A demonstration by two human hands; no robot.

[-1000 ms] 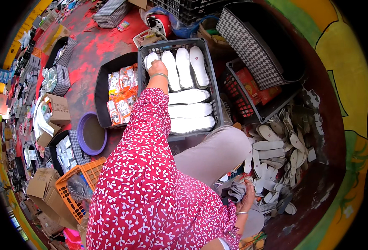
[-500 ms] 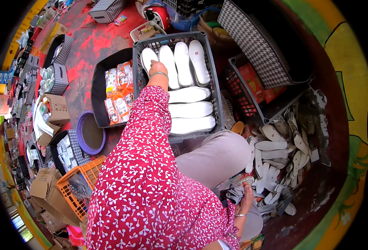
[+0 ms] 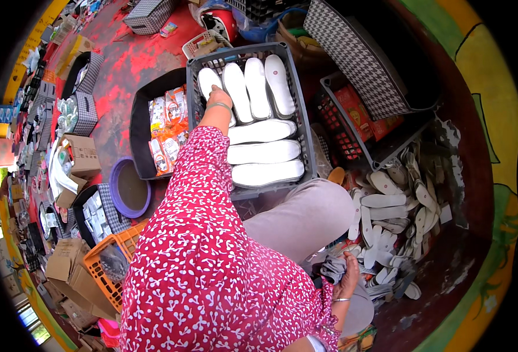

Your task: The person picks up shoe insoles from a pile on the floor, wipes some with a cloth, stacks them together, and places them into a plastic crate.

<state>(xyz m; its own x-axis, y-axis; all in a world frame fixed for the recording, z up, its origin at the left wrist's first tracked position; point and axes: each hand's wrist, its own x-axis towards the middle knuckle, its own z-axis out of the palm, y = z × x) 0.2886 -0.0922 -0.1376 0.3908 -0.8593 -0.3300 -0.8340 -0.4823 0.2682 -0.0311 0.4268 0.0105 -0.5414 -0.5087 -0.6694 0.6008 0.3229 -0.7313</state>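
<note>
My left hand [image 3: 216, 101] reaches into a dark grey plastic crate [image 3: 310, 144]. Its fingers are closed at the edge of the leftmost white insole [image 3: 208, 77], partly hidden by the hand itself. Several more white insoles [image 3: 257, 91] lie side by side there, some upright in the picture, others crosswise [image 3: 267, 172] nearer me. At the lower right, beside my knee, my right hand [image 3: 347, 277] is closed against a crumpled grey cloth [image 3: 333, 267].
A black fabric box [image 3: 141, 132] with orange and white packets stands left of the crate. Loose insoles [image 3: 382, 201] are heaped on the right. A purple basin [image 3: 118, 176], an orange crate [image 3: 99, 270] and a houndstooth box [image 3: 358, 56] stand around me.
My left hand has shifted slightly down and left along the insole, and its sleeve has uncovered more of the crosswise insoles. My right hand has barely moved.
</note>
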